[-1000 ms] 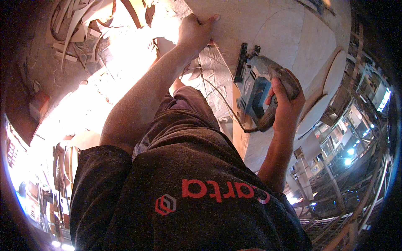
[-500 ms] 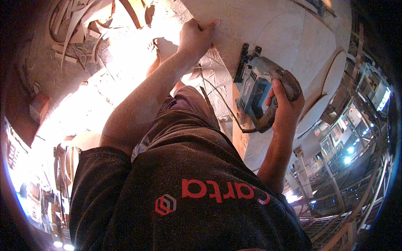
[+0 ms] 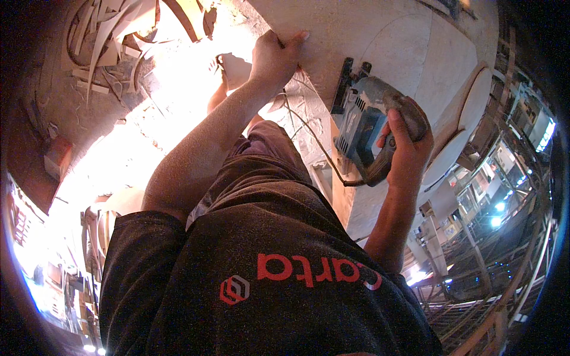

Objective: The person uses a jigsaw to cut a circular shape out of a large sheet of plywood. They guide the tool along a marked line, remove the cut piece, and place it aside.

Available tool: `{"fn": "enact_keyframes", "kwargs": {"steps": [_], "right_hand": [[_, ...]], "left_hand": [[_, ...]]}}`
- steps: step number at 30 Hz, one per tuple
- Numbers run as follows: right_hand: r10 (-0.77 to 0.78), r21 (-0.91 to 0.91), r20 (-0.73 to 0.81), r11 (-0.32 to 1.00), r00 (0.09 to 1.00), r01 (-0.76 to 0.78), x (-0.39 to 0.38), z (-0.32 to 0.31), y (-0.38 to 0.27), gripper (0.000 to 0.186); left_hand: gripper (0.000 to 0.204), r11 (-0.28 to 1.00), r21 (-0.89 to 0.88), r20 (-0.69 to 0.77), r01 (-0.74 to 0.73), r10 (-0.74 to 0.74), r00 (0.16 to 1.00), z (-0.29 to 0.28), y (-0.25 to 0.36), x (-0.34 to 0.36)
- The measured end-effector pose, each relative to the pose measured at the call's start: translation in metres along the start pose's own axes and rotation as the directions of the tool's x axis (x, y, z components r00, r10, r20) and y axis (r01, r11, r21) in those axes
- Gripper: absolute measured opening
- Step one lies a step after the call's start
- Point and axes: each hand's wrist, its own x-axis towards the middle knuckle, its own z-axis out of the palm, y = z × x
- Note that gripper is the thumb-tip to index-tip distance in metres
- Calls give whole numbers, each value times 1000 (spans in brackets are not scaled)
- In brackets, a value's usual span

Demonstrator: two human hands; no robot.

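My right hand [image 3: 411,139] is wrapped around the rear handle of a jigsaw [image 3: 371,98] with a grey and blue body. The saw's dark base plate points toward the left, over the edge of a large pale plywood sheet [image 3: 338,35]. Whether its blade is in the wood cannot be made out. Farther forward, my left hand [image 3: 274,62] grips the left edge of that sheet, thumb on the top face and fingers curled out of sight. A curved pencil line runs across the sheet. From the saw's handle a cord [image 3: 323,155] loops down and away to the left.
Curved wood offcuts [image 3: 110,44] lie heaped on the floor at the far left, beside a patch of glaring light. Rounded cut panels [image 3: 475,101] sit at the sheet's right side. A wooden support [image 3: 342,199] stands below the saw. My foot [image 3: 218,71] shows beneath my left arm.
The jigsaw and my right hand have shifted very slightly forward. My left hand keeps its hold on the sheet's edge, with its wrist a little farther left.
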Motion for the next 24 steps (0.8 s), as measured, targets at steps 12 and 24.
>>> {"fn": "enact_keyframes", "kwargs": {"steps": [12, 24], "right_hand": [[31, -1, -36, 1000, 999, -31, 2, 7, -12, 25], [37, 35, -80, 999, 996, -34, 7, 14, -11, 33]], "left_hand": [[41, 998, -53, 26, 28, -26, 999, 0, -4, 2], [43, 939, -264, 200, 218, -168, 965, -10, -10, 14]]}}
